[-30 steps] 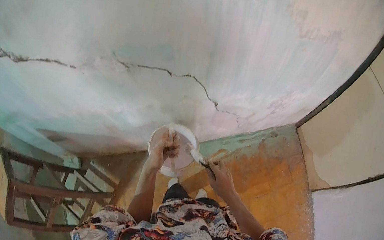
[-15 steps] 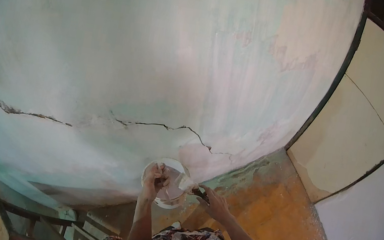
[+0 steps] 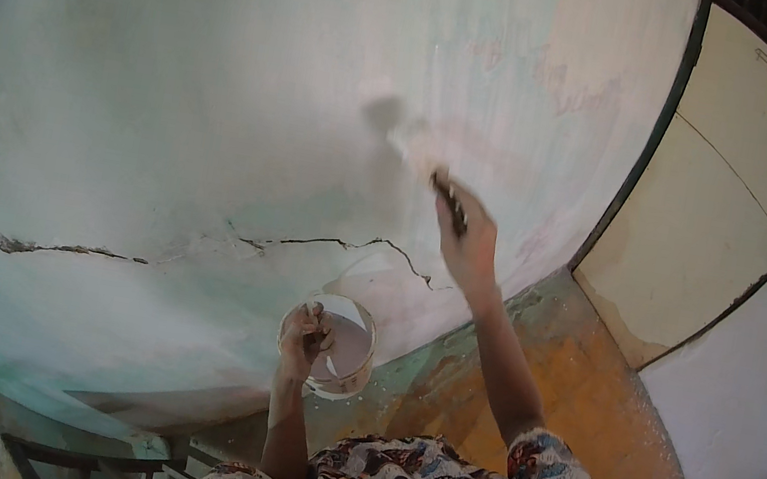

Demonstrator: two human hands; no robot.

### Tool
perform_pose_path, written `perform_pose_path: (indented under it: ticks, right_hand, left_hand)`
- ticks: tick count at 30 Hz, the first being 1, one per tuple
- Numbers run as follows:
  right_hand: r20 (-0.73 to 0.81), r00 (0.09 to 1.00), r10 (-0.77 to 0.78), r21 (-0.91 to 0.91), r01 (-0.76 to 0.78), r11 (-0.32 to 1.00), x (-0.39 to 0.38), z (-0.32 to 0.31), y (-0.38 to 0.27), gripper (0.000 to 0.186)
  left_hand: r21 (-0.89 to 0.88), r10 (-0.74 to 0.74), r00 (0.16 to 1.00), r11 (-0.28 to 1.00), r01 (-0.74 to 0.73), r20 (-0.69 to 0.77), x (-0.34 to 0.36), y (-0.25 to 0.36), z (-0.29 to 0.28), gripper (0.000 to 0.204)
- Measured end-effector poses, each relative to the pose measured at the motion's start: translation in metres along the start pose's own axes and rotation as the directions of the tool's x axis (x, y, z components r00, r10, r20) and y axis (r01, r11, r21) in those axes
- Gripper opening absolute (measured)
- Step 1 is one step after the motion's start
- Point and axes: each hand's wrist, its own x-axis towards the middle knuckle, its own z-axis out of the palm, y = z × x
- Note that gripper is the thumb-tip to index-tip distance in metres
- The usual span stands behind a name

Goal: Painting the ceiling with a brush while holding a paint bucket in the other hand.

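Observation:
My right hand [image 3: 464, 243] is closed on the dark handle of a paintbrush [image 3: 417, 147], raised to the pale green-and-pink wall [image 3: 176, 83]. The brush's pale head is blurred, with a shadow beside it; whether it touches the wall I cannot tell. Lower down, my left hand [image 3: 306, 338] grips a round white bucket [image 3: 364, 358] by its near left side. Pale liquid shows inside the bucket. A long jagged crack [image 3: 32, 247] runs across the wall above the bucket.
At the lower left stands a dark wooden frame [image 3: 63, 455]. To the right are a cream panel with dark edges [image 3: 722, 215] and a white surface [image 3: 717, 427]. An orange, worn floor [image 3: 591, 457] lies below, along the wall's foot.
My right hand has lifted the brush from the bucket up to the wall. The view has tilted upward, so more wall shows and less of the wooden frame.

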Motion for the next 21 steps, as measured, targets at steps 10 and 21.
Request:
perform_pose_path:
  ticks: [10,21]
  right_hand:
    - [-0.182,0.983,-0.027,-0.041,0.020,0.999,0.108,0.027,0.012,0.027]
    - [-0.100,0.995,0.030,-0.075,-0.037,0.997,0.081,0.022,0.040,0.023]
  left_hand:
    - [-0.026,-0.047,0.998,0.999,0.046,-0.032,-0.010,0.013,-0.003,0.027]
    - [0.054,-0.004,1.000,0.999,0.005,-0.019,-0.014,0.008,-0.013,0.028]
